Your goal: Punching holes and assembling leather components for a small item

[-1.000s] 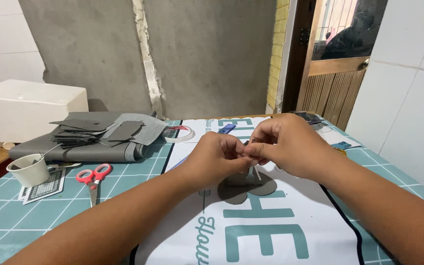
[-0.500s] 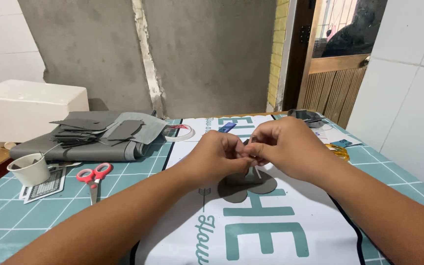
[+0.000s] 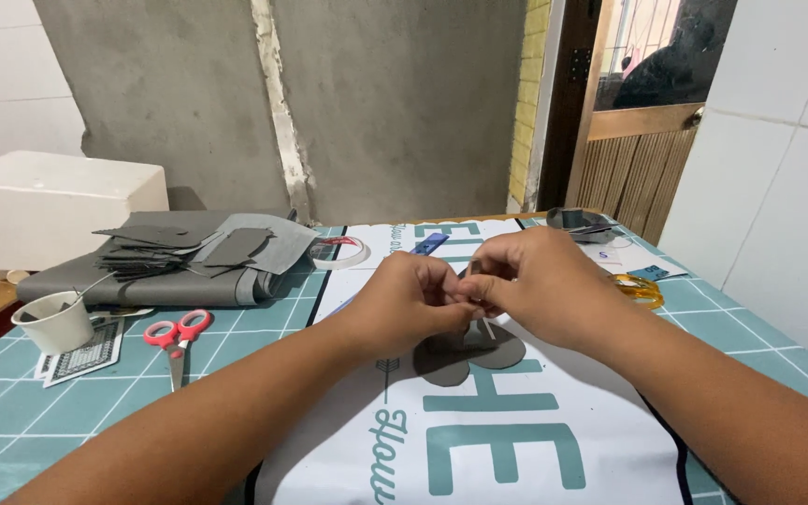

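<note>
Both hands meet over the middle of the table. From my seat I see the left hand (image 3: 415,297) curled nearly closed, thumb and forefinger pinched against the fingertips of the right hand (image 3: 542,285), which is closed just as far. Between them sits a small grey piece (image 3: 472,271), only a sliver of it visible above the pinch; I cannot tell its shape or material. A thin pale stem (image 3: 486,327) hangs from under the right hand towards a flat dark grey cut-out of rounded lobes (image 3: 468,353), which lies on the white printed banner with teal lettering (image 3: 516,440), directly under the hands.

I judge the step in hand to be fine finger work on that small piece, pressing or folding it between both pinches. The next move, as I read it, calls for a steady grip from one hand while the other adjusts, without dropping the piece onto the cut-out.

Off to the left, on the teal gridded cutting mat (image 3: 11,421), lie red-handled scissors (image 3: 176,335), a small white paper cup (image 3: 54,323) and a stack of dark grey sheet pieces on a folded grey roll (image 3: 165,257). A roll of clear tape (image 3: 340,251) rests just beyond the banner's corner.
</note>
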